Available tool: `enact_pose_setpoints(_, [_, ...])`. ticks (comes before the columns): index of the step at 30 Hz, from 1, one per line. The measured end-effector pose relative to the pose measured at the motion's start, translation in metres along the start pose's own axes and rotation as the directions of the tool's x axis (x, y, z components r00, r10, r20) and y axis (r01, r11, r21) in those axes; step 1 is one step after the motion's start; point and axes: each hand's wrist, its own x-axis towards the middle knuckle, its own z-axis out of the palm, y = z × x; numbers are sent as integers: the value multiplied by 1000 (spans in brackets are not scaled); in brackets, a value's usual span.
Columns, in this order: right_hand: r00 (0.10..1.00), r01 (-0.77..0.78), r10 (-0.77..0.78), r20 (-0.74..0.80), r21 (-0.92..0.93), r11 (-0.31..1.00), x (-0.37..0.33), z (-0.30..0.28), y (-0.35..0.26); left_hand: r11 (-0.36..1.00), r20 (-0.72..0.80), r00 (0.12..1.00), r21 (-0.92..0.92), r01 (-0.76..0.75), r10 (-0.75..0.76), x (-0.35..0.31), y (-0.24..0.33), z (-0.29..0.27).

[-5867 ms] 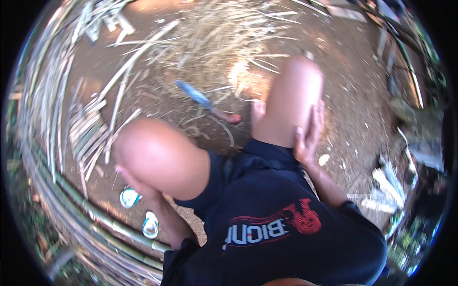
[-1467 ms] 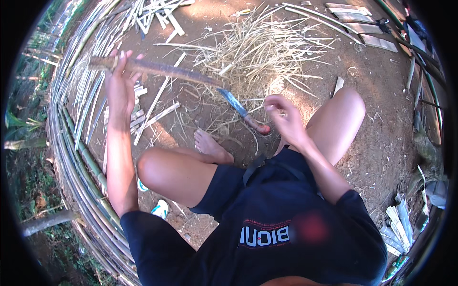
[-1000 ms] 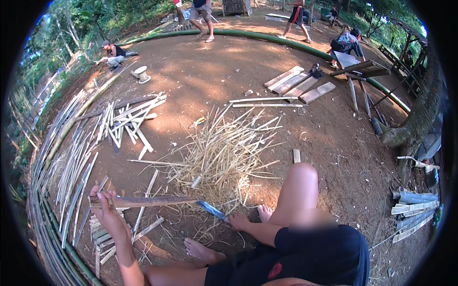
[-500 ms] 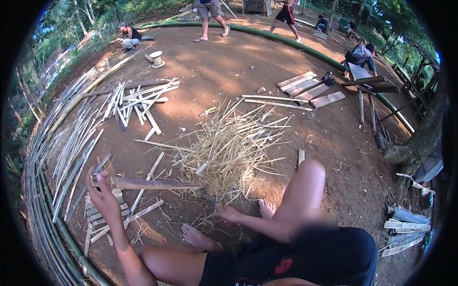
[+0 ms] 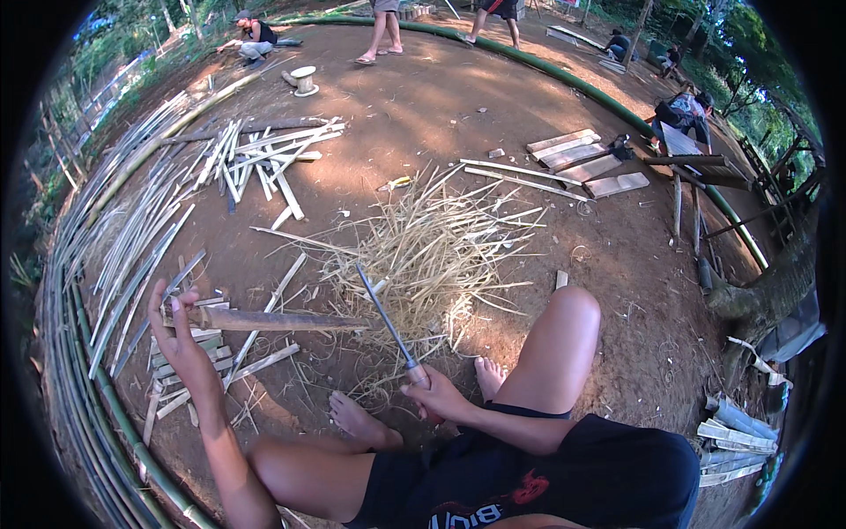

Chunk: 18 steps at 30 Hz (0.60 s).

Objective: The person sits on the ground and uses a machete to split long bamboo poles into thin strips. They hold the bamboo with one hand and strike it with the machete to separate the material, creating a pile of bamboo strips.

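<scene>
My left hand [image 5: 185,348] pinches one end of a long brown bamboo slat [image 5: 273,321] between thumb and raised fingers. The slat stretches rightward, level, toward a heap of pale bamboo shavings [image 5: 441,238]. In my right hand [image 5: 438,397] is a knife [image 5: 389,316] with a light handle and a long, narrow, dark blade. The blade points up and to the left, crossing the view just past the slat's right end, over the shavings. Below the slat, short bamboo pieces [image 5: 189,357] lie stacked near my left forearm.
Split bamboo strips [image 5: 264,167] lie scattered ahead on the left, beside long green poles [image 5: 115,397]. Flat boards [image 5: 586,165] are ahead on the right. Bundled bamboo pieces [image 5: 738,436] sit at the far right. A spool [image 5: 304,81] stands further off, and several people are beyond.
The knife has swung up from low beside the slat's right end, and its blade now shows clearly. The view has shifted slightly. People in the background have stepped along.
</scene>
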Motion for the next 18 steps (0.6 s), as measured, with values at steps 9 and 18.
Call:
enact_pose_setpoints(9, [966, 258, -235, 108, -406, 876, 26, 49, -25, 956, -19, 999, -293, 30, -37, -24, -11, -9])
enact_pose_setpoints(18, [988, 46, -124, -90, -600, 799, 103, 27, 75, 936, -134, 989, -352, 8, -59, -55, -32, -37])
